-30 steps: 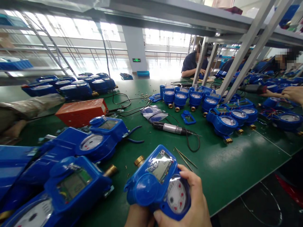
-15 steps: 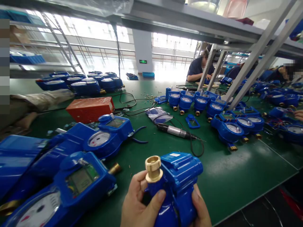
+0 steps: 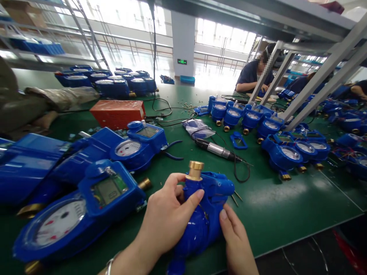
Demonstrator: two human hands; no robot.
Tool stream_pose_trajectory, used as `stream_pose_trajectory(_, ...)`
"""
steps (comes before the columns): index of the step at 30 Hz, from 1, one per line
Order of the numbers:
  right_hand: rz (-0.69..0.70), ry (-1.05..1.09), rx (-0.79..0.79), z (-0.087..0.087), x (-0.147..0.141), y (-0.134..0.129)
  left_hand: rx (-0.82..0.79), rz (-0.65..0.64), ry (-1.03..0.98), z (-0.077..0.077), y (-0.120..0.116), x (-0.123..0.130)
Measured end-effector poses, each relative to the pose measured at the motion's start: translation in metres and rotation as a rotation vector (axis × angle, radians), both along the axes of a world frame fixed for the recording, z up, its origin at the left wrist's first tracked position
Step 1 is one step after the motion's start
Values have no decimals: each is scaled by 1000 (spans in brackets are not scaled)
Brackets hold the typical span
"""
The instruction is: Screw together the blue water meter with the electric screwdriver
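Blue meter (image 3: 205,214) lowered, left hand (image 3: 168,217) apparently regripped

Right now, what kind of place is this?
Most likely a factory assembly line for water meters. Both hands, left and right, hold a blue water meter, rows of finished meters cover the green workbench, and an electric screwdriver lies ready.

Bare green counter (image 3: 286,198) lies open at my three o'clock; blue plastic water meters (image 3: 86,194) crowd nine o'clock, a black-and-silver electric screwdriver (image 3: 218,149) blocks twelve.
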State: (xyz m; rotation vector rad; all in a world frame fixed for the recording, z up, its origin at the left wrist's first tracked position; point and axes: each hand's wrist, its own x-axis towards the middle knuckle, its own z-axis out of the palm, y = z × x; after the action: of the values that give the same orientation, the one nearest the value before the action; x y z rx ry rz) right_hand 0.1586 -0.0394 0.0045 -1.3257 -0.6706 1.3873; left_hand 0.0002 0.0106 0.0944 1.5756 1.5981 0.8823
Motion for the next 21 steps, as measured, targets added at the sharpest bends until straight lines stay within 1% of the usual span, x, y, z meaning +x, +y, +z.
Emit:
stream_pose_trajectory(2, 44, -58, 24, 4, 5, 1, 25, -3, 138, 4, 5, 0)
stream_pose_trajectory(4, 32, -28, 80, 4, 5, 0, 23, -11, 191, 7, 8, 0)
stream_pose_trajectory(6, 32, 20, 164, 3, 0, -3, 18, -18, 193, 8, 10, 2)
stream_pose_trajectory(8, 61, 70, 230, 2, -7, -7, 12, -22, 192, 7, 11, 3)
stream_pose_trajectory(11, 68, 106, 268, 1, -13, -12, -13, -32, 183, 4, 13, 3)
stream_pose_trajectory(14, 107, 87, 303, -3, -10, -13, -60, -31, 123, 0, 16, -1)
stream_pose_trajectory(16, 154, 38, 323, -6, -5, -14, -81, -22, 88, -3, 18, -4)
stream_pose_trajectory(18, 163, -56, 331, -9, -1, -15, -86, -14, 97, -3, 18, -5)
stream_pose_trajectory(20, 125, -225, 335, -8, 0, -16, -74, -10, 152, -1, 17, -1)
stream_pose_trajectory(21, 83, -314, 337, -6, 0, -17, -64, -10, 195, 2, 17, 2)
